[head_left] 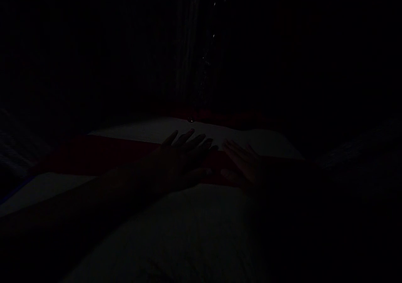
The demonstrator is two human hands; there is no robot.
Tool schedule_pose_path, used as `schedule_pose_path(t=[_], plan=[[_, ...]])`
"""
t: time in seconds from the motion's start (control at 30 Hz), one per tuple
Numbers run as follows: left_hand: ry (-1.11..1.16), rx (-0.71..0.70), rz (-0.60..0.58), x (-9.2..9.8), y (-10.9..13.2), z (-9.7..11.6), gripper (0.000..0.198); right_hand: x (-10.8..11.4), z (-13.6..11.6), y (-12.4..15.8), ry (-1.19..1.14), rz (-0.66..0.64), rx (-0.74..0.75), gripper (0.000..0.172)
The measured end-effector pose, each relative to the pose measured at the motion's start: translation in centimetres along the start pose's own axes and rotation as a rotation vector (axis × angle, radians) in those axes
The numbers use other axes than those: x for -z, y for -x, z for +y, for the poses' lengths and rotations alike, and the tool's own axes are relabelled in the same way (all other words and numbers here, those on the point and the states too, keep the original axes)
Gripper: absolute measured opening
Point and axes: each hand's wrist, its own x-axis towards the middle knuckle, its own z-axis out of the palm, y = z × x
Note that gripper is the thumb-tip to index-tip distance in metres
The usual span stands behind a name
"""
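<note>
Across the red stripe (94, 154) of a pale cloth (188, 226), both forearms stretch forward. Now left hand (185, 155) and right hand (243, 163) lie flat, fingers spread, gripping nothing

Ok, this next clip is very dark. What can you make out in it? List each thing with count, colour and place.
pale cloth: one, whitish, spread over the lower and middle frame.
red band: one, dark red, running left to right across the cloth; stripe or separate fabric, cannot tell.
small shiny object: one, glinting, at the cloth's far edge; too dark to identify.
backdrop: near black, faint vertical streaks with a few glints.
left hand: one, open, fingers spread, flat on the red band.
right hand: one, open, flat on the red band beside the left.
</note>
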Motion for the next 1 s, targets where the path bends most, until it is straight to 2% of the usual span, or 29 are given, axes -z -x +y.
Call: schedule_pose_path(t=[0.13, 0.3, 0.47, 0.6, 0.8, 0.9, 1.0], plan=[[0.007, -0.001, -0.038, 0.0, 0.1, 0.0, 0.083, -0.3, 0.6, 0.2, -0.009, -0.014, -0.002, 0.069], [-0.019, -0.074, 0.026, -0.4, 0.2, -0.4, 0.075, -0.1, 0.5, 0.0, -0.006, -0.052, 0.003, 0.069], [-0.027, -0.023, -0.064, 0.3, 0.2, 0.1, 0.078, 0.2, 0.3, -0.1, -0.014, -0.003, -0.019, 0.071], [0.003, -0.008, -0.056, 0.4, 0.1, 0.3, 0.084, -0.5, 0.1, 0.2, 0.009, -0.038, 0.020, 0.069], [0.003, -0.005, -0.095, 0.3, 0.1, 0.1, 0.085, -0.3, -1.4, 0.1, 0.012, 0.013, -0.009, 0.074], [-0.017, -0.052, -0.054, 0.2, 0.0, 0.1, 0.084, -0.2, -2.1, 0.0, 0.033, -0.017, -0.008, 0.075], [-0.037, -0.153, -0.017, -0.1, 0.0, -0.1, 0.079, -0.5, -2.3, 0.0, 0.055, 0.030, -0.001, 0.076]])
